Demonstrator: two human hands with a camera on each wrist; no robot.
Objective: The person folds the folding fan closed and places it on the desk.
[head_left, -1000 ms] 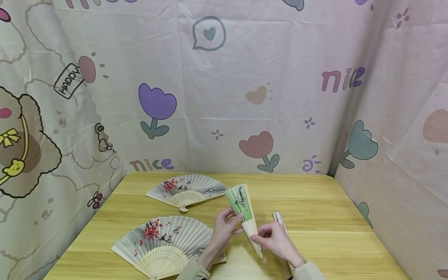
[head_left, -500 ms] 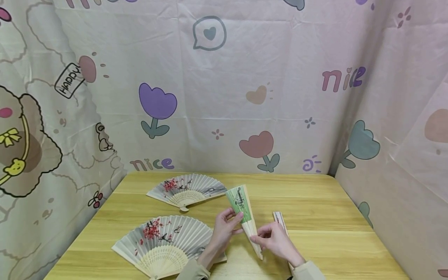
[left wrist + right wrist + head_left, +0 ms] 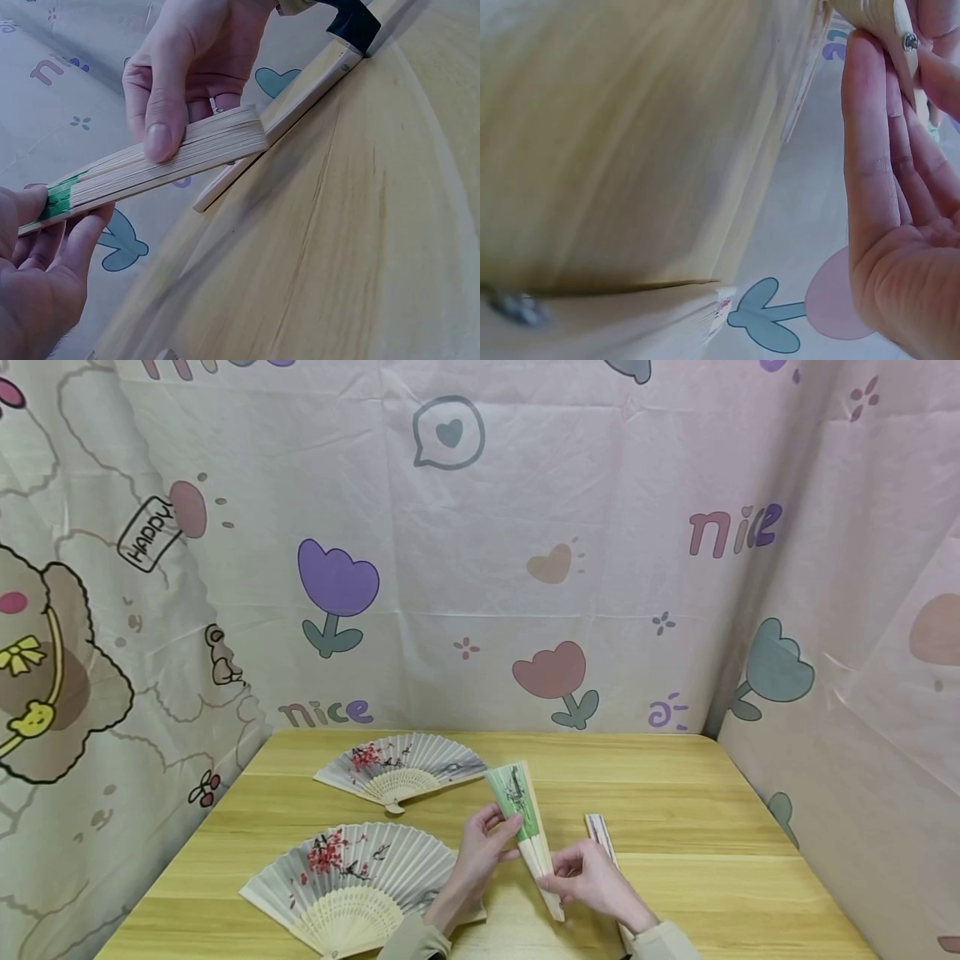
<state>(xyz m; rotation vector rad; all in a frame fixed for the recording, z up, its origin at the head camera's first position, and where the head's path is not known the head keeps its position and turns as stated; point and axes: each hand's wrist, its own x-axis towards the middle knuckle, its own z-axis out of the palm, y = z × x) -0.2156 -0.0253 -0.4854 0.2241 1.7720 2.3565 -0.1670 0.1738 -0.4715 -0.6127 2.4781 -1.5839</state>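
Observation:
A nearly folded hand fan (image 3: 525,806) with green leaf and pale wooden ribs is held above the table, tilted with its rivet end towards me. My left hand (image 3: 477,853) grips it where green leaf meets ribs, thumb on the front. Lower down, my right hand (image 3: 591,883) pinches the ribs between thumb and fingers. In the left wrist view the stacked ribs (image 3: 169,159) lie nearly flush. The right wrist view shows the metal rivet (image 3: 910,42) beyond my right fingers (image 3: 870,127). Behind the right hand lies a folded fan (image 3: 600,831), partly hidden.
Two spread fans with red blossoms lie on the left of the wooden table (image 3: 697,827): a far fan (image 3: 405,768) and a near fan (image 3: 348,877), which my left forearm partly covers. Printed cloth (image 3: 465,568) hangs around the back and sides.
The green fan has dropped slightly towards me. My right hand has slid a little down along its ribs, while the left hand keeps nearly the same place.

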